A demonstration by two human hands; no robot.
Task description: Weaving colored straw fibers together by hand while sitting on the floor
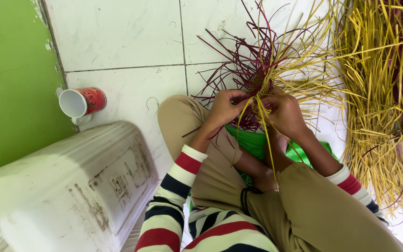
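Observation:
I sit cross-legged on a white tiled floor with a partly woven piece of yellow and dark red strips held over my lap. My left hand grips the woven part from the left, fingers closed on the dark red strips. From the right, my right hand pinches a long yellow strip that hangs down toward my legs. Loose strip ends fan upward and outward from the weave. Under my hands lies a green plastic sheet.
A big heap of yellow strips lies on the floor at the right, with purple ones at the far edge. A red-and-white mug lies on its side at the left by the green wall. A dirty white plastic canister lies beside my left knee.

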